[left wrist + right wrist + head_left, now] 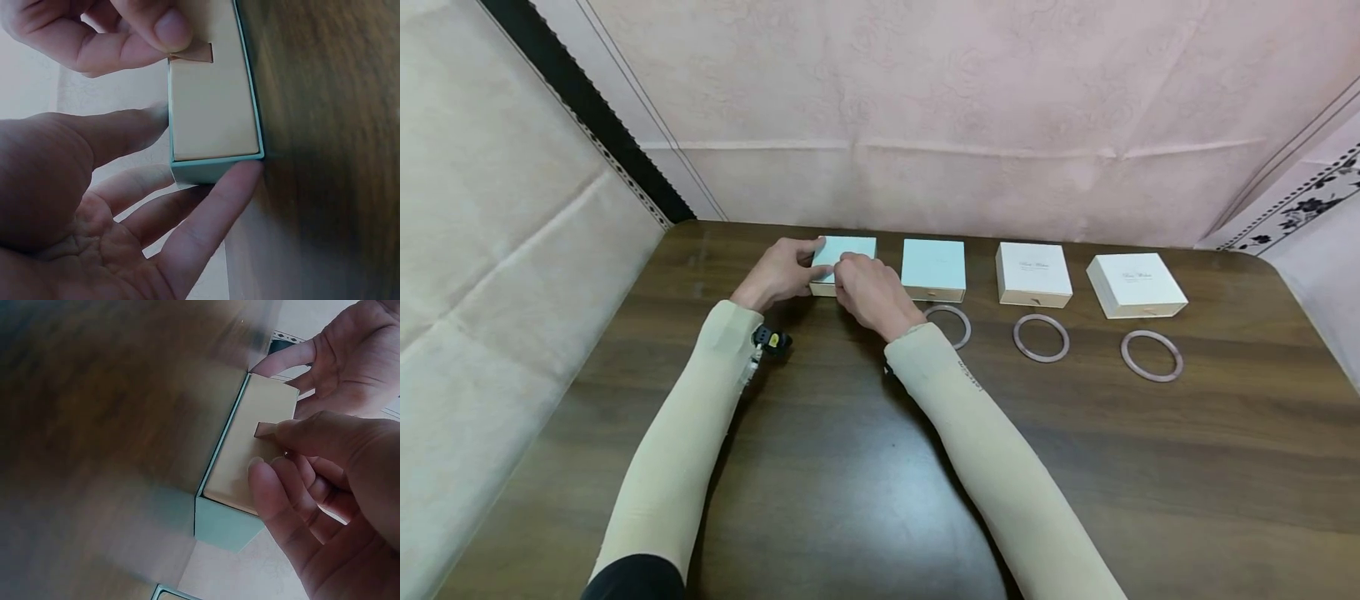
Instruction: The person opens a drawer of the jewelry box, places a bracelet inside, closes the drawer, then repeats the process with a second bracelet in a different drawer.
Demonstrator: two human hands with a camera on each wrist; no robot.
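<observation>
A light blue drawer box (pixel 853 247) with a cream front stands at the left end of a row near the table's back edge. My left hand (pixel 781 273) holds its left end, thumb on the top and fingers around the side and lower corner. From the slot in the cream drawer front (pixel 215 119) comes a short brown ribbon pull tab (pixel 266 429). The thumb and fingers of my right hand (pixel 874 293) pinch this tab. The drawer front looks flush with the box rim in the left wrist view.
To the right stand a second light blue box (pixel 933 262) and two white boxes, one in the middle (pixel 1034 267) and one at the end (pixel 1137 279). Pale rings lie before them: one by my right wrist (pixel 946 308), a second (pixel 1040 317) and a third (pixel 1157 378). Pale cloth (pixel 925 100) hangs behind the table.
</observation>
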